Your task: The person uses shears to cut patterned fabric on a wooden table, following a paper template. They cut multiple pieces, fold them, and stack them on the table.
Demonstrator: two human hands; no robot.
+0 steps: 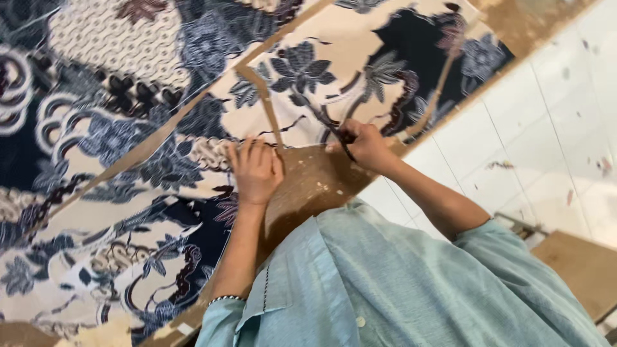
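Cloth: navy, cream, brown floral batik. Shirt: pale blue-green. Floor tiles: white.

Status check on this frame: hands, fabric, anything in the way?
Left hand flat on patterned fabric. Right hand grips dark scissors at fabric edge. Brown paper pattern atop; nothing blocking.

I count, from my remote seat:

- Hands: two. Left hand at centre, right hand toward 2 o'clock from it.
- Dark cutting tool: one, in the right hand.
- Patterned cloth: one spread, filling 9 to 12 o'clock.
- Brown paper pattern strips: three that I can tell apart.
- Wooden table: one.
- Beaded bracelet: one, at 6 o'clock.
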